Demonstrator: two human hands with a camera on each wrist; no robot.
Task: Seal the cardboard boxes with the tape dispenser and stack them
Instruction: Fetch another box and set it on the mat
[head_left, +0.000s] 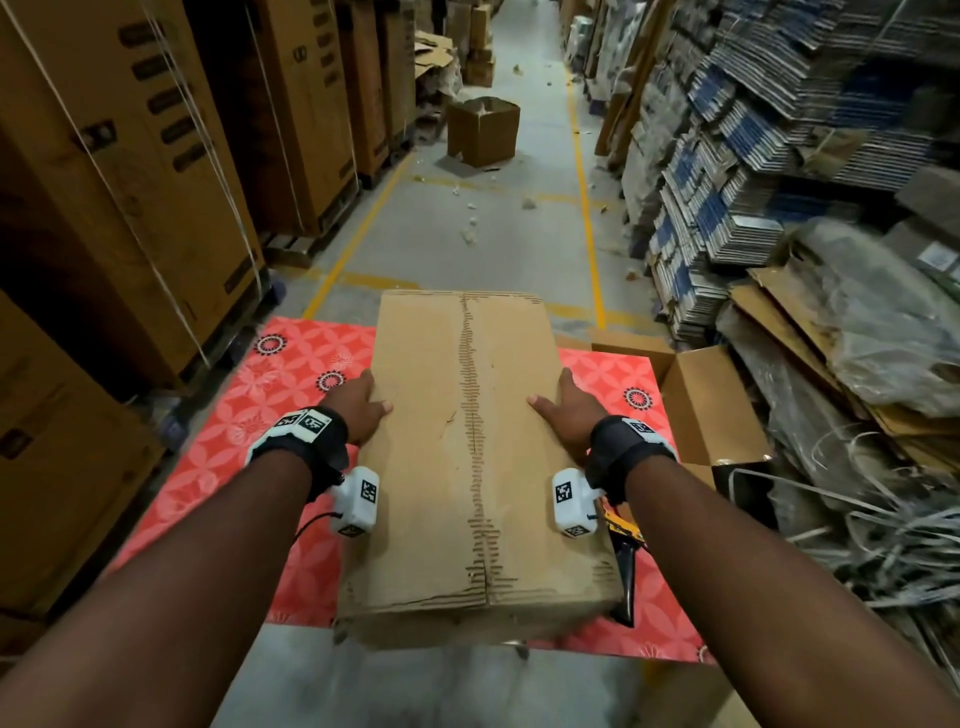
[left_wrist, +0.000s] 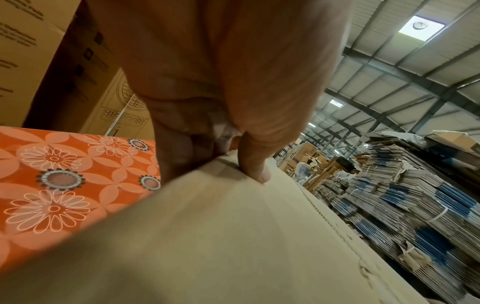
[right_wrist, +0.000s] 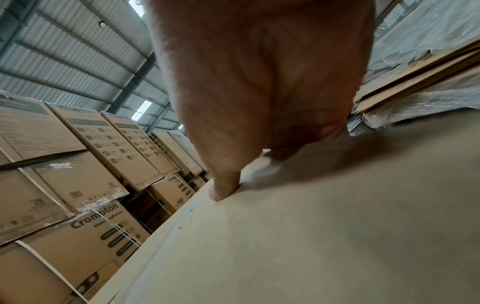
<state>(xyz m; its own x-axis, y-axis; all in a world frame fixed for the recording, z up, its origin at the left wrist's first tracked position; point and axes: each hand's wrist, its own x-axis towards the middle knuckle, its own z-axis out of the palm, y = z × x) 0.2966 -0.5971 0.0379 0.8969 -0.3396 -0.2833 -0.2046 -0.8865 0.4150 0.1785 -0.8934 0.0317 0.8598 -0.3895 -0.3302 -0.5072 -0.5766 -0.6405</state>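
A long brown cardboard box (head_left: 431, 441) lies lengthwise on the red floral table (head_left: 249, 415), its top flaps closed along a rough centre seam. My left hand (head_left: 363, 405) grips its left edge, thumb (left_wrist: 254, 164) on top of the box (left_wrist: 233, 236) and fingers down the side. On the opposite edge my right hand (head_left: 569, 410) holds the box the same way, with its thumb (right_wrist: 226, 185) pressed onto the lid (right_wrist: 311, 226). A yellow and black tape dispenser (head_left: 626, 551) lies on the table by the box's right side, partly hidden under my right wrist.
A second box (head_left: 711, 410) with open flaps stands at the table's right edge. Tall strapped cartons (head_left: 130, 182) line the left of the aisle. Stacks of flattened cardboard (head_left: 753, 156) and loose strapping fill the right. Another open box (head_left: 483, 130) sits on the aisle floor ahead.
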